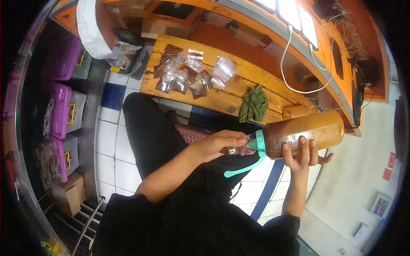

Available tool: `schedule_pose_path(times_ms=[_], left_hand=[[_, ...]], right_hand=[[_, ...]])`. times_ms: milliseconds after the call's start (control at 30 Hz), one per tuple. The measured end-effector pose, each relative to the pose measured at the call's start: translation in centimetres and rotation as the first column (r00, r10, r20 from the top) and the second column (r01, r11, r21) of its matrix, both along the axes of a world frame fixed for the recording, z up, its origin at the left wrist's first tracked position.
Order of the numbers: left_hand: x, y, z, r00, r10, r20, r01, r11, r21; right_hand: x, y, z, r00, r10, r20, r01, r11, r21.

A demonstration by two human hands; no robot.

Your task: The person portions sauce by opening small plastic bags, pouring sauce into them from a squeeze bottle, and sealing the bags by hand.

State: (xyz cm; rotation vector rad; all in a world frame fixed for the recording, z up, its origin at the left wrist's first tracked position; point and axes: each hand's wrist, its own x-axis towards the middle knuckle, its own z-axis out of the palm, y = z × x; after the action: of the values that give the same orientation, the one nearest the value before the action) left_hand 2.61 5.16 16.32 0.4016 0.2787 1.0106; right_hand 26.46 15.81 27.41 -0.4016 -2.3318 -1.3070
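Note:
My right hand [302, 155] grips a large squeeze bottle [307, 130] of brown sauce, tipped on its side with its teal cap [259, 144] pointing left. The cap's strap and stopper [239, 171] hang loose below the nozzle. With thumb and fingers closed, my left hand [218, 146] holds a small clear plastic bag [244, 149] around the nozzle tip. Some brown shows in the bag, partly hidden by my fingers. Several filled sauce bags [181, 79] lie on the wooden bench, beside a stack of flat clear bags [223, 70].
A crumpled green cloth [254, 104] and an orange-brown container [296, 112] sit at the right of the wooden bench [200, 48]. White cables [287, 64] hang from the orange counter above. Purple-lidded boxes [61, 111] stand on the left, near a long paper strip [89, 30].

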Motion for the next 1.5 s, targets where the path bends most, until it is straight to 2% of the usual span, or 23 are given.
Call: schedule_pose_path(times_ms=[233,333,433,467,500,533,667,800,1000,1067,1167,1267,1333,1433,1500], left_hand=[[0.0,0.0,-0.6,0.999,-0.005,0.040,0.007,0.999,-0.031],[0.2,0.2,-0.9,0.999,0.033,-0.009,-0.033,0.999,-0.006],[0.0,0.2,0.4,1.000,0.019,-0.024,-0.023,0.982,-0.188],[0.1,0.1,-0.8,0.999,0.031,-0.024,-0.034,0.992,-0.118],[0.3,0.1,-0.9,0.999,0.013,-0.035,-0.019,0.983,-0.182],[0.7,0.1,-2.9,1.000,0.026,-0.004,-0.026,0.998,-0.050],[-0.6,0.0,-1.7,1.000,0.012,-0.029,-0.014,0.997,-0.074],[-1.1,-0.4,-1.5,0.999,0.014,-0.040,-0.020,0.991,-0.135],[-1.0,-0.3,-1.1,0.999,0.032,0.025,-0.032,0.999,0.016],[-0.8,-0.4,-0.4,0.999,0.044,0.014,-0.044,0.999,-0.010],[-0.6,-0.2,-0.1,0.997,0.074,0.027,-0.074,0.997,-0.025],[-0.8,0.0,-0.6,0.994,0.090,0.057,-0.089,0.996,-0.019],[-1.1,-0.1,-0.6,0.991,0.115,0.068,-0.112,0.992,-0.053],[-2.1,-0.6,-0.6,0.990,0.142,0.015,-0.140,0.985,-0.102],[-3.0,-1.3,-0.7,0.985,0.164,0.050,-0.156,0.977,-0.148]], right_hand=[[-0.3,0.1,-0.3,1.000,0.016,0.014,-0.016,1.000,0.011],[0.0,0.2,-0.6,0.999,0.013,0.032,-0.013,1.000,-0.012],[0.4,0.0,-1.2,1.000,0.005,0.018,-0.003,0.997,-0.075],[0.6,-0.1,-1.6,1.000,-0.011,0.019,0.013,0.994,-0.109],[0.6,0.0,-2.2,1.000,-0.006,-0.014,0.004,0.991,-0.132],[0.7,-0.3,-2.6,0.999,-0.030,-0.022,0.025,0.983,-0.184],[0.4,-1.2,-4.0,0.991,-0.089,-0.102,0.059,0.962,-0.268],[0.0,-1.6,-5.8,0.967,-0.108,-0.232,0.020,0.935,-0.355],[-0.9,-2.0,-8.0,0.892,-0.207,-0.402,-0.035,0.855,-0.518],[-0.5,-1.9,-9.7,0.863,-0.240,-0.444,-0.056,0.829,-0.557],[-0.4,-1.8,-11.8,0.796,-0.376,-0.475,-0.051,0.740,-0.671],[-1.5,-1.6,-12.1,0.591,-0.560,-0.581,-0.157,0.626,-0.764],[-2.2,-0.7,-11.6,0.309,-0.715,-0.628,-0.560,0.397,-0.727],[-0.6,3.2,-14.0,0.159,-0.728,-0.667,-0.613,0.457,-0.645],[-0.4,6.6,-14.9,0.108,-0.687,-0.719,-0.525,0.575,-0.628]])
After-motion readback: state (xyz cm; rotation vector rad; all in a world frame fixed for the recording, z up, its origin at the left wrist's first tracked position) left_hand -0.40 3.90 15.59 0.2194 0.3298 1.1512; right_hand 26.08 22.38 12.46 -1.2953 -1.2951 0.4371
